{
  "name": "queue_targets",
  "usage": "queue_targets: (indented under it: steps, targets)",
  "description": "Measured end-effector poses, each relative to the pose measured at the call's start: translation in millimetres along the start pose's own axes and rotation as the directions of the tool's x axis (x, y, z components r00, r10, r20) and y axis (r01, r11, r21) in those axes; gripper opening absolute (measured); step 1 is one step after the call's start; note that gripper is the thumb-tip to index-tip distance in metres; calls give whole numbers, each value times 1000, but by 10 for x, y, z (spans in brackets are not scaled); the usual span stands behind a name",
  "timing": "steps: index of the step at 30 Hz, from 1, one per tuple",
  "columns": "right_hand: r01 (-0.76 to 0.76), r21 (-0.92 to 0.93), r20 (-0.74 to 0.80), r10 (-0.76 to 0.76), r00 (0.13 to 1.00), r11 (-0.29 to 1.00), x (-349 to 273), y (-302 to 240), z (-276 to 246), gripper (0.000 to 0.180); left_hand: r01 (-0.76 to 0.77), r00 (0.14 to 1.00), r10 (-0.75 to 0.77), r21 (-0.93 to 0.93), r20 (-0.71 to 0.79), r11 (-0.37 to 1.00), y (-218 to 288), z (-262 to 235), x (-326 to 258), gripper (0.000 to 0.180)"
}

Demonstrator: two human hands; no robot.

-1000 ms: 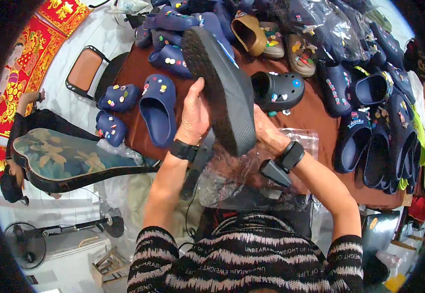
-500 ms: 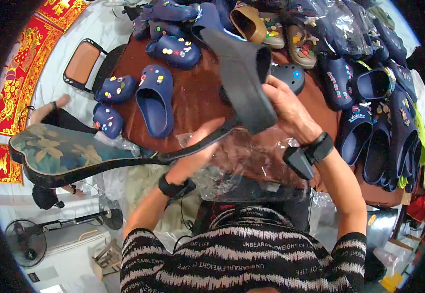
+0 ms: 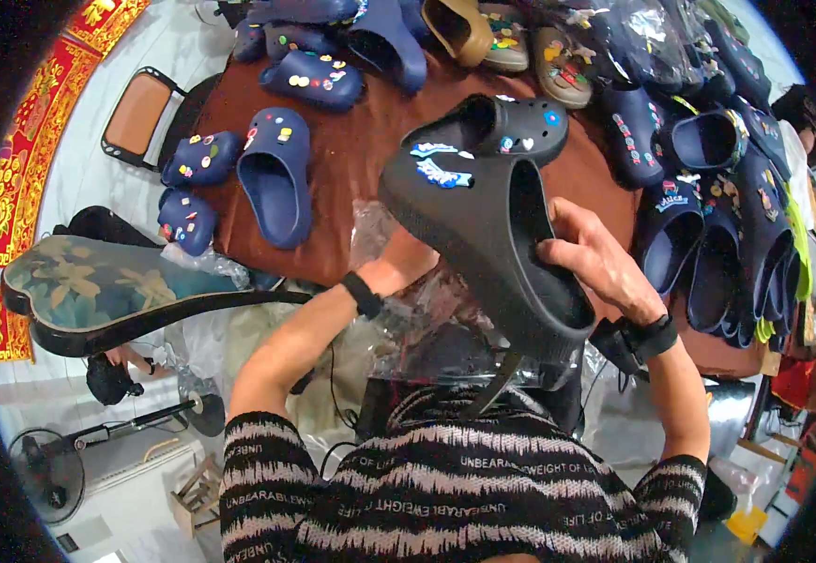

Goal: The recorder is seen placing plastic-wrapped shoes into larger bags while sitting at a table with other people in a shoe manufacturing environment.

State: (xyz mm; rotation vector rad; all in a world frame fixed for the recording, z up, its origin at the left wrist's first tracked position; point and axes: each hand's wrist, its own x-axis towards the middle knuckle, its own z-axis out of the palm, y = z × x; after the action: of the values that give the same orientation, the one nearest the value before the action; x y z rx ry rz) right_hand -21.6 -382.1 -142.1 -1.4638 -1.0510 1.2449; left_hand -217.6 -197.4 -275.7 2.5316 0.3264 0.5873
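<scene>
The right hand's (image 3: 605,258) fingers are clamped on the heel rim of a black clog (image 3: 472,225), held up over the tabletop's (image 3: 351,155) near edge. The left hand (image 3: 410,255) is partly behind it; its hidden fingers' state I cannot tell.

The black clog (image 3: 483,246) at the centre looked like matt moulded foam, smooth along its side, its blue-and-white charms (image 3: 442,174) glossy plastic. The brown tablecloth (image 3: 361,155) was smooth fabric with a faint sheen. Glossy, crinkled clear plastic wrap (image 3: 647,42) shone at upper right; lower centre, the striped sweater (image 3: 455,479) looked coarsely knitted, dull-surfaced.
</scene>
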Motion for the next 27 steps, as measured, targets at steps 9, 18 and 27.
queue_targets:
  steps: [9, 18, 27]
  targets:
    - [-40, -121, -279, 5, 960, 992, -262, 892, -221, 34, -158, 983, 176, -268, 45, 950, 262, -38, 567, 31]
    - [-172, -302, -272, 89, 958, 938, -237, 1215, -351, 34, 163, 986, -158, -73, 60, 984, 542, -358, -142, 24]
    - [-118, -449, -273, -10, 962, 886, -176, 1097, -294, 38, 677, 716, -340, -489, 609, 550, 1650, 463, -823, 43]
